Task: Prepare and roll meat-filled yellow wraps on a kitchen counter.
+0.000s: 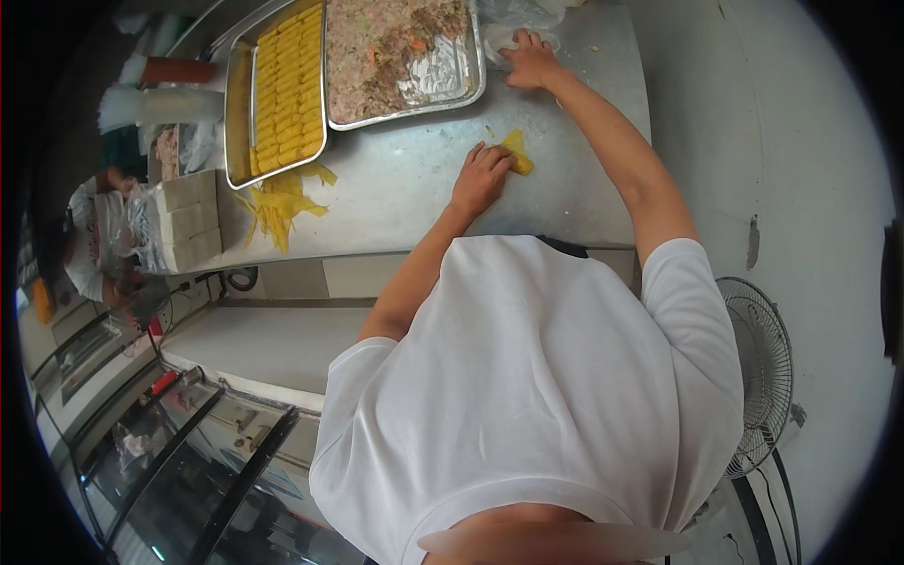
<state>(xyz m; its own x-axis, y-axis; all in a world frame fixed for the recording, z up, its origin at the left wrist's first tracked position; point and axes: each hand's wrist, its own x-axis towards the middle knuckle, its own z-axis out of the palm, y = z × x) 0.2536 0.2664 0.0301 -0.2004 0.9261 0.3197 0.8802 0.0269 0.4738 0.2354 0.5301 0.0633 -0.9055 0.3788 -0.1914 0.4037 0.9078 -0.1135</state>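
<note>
My left hand lies on the steel table, its fingertips closed over a small yellow roll with a loose flap of thin yellow wrapper sticking out beyond it. Farther forward, my right hand reaches to a whitish translucent plastic or cloth piece, fingers spread at its edge. Just left of that hand is a metal tray of minced filling with orange and green bits, its bottom bare at one corner. Beside it, another metal tray holds tight rows of yellow rolls.
Torn yellow wrapper strips lie by the roll tray. White blocks, plastic bags and stacked plastic cups stand at the left. Another person is at the far left. A wire-cage fan stands right, near the wall.
</note>
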